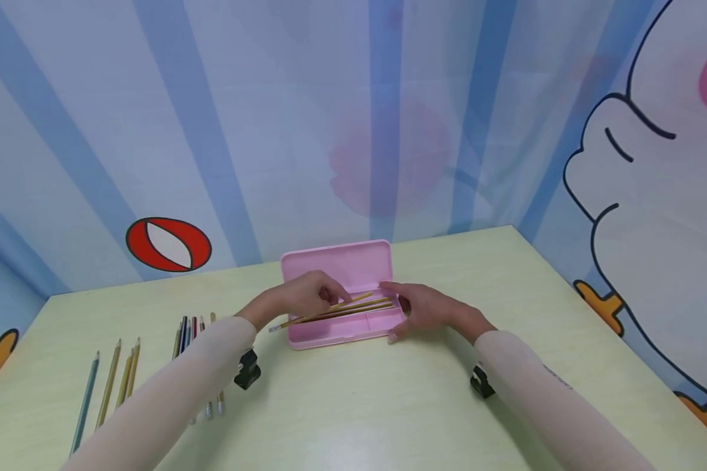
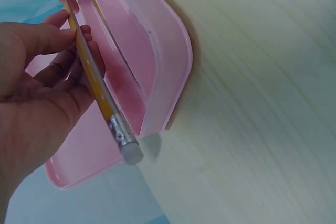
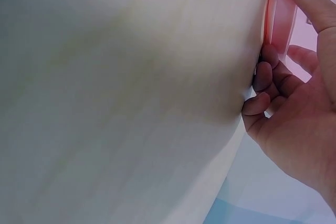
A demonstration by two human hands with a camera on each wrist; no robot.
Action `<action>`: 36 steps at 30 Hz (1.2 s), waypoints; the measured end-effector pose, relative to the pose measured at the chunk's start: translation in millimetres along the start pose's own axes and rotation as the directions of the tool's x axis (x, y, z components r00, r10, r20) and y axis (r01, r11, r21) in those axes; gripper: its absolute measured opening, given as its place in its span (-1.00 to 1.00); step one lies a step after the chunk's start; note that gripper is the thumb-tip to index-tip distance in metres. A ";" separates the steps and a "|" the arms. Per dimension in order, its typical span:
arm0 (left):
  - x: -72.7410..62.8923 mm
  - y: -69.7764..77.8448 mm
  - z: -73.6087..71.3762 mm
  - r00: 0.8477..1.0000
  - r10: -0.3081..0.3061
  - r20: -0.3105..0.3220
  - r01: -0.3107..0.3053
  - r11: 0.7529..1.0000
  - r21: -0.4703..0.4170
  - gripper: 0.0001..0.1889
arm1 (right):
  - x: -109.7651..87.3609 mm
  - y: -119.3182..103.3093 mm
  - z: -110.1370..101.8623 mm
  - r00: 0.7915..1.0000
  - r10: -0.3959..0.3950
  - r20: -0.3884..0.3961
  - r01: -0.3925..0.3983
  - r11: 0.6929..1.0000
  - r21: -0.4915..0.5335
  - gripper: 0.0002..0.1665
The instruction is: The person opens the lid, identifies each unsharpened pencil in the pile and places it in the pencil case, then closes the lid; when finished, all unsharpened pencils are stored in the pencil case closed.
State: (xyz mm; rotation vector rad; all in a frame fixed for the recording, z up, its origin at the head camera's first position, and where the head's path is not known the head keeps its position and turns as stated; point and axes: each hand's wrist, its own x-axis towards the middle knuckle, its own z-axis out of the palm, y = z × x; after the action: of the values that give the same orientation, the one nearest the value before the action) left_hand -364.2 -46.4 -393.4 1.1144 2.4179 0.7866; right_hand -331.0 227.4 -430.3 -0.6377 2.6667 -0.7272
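Note:
A pink pencil case (image 1: 336, 267) stands on the table with its lid raised at the back. My left hand (image 1: 309, 294) is over the case and pinches a yellow pencil (image 2: 97, 85) between thumb and fingers. The pencil's eraser end, in a silver band, juts past the case's left end. Inside the case lies at least one more yellow pencil (image 1: 353, 312). At the case's right end, my right hand (image 1: 427, 306) grips it, thumb at the front corner and fingers toward the back. In the right wrist view those fingers curl against the case wall.
On the left of the pale table (image 1: 377, 405) lie a teal pencil (image 1: 86, 399) and several yellow ones (image 1: 110, 383). Dark and red pencils (image 1: 182, 337) lie partly hidden under my left forearm. A printed blue-striped backdrop (image 1: 306, 131) rises behind the table's back edge.

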 end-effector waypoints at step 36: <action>35.6 17.8 18.0 0.997 -0.079 0.006 0.076 0.974 0.215 -0.49 | 1.7 -0.6 -1.6 1.000 0.012 0.027 -0.013 1.000 0.001 0.28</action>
State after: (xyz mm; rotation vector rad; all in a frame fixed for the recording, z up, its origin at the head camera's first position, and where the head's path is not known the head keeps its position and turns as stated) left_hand -366.6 -3.2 -399.7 1.0901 2.5636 0.5000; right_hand -332.9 226.8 -428.9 -0.6256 2.6437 -0.7116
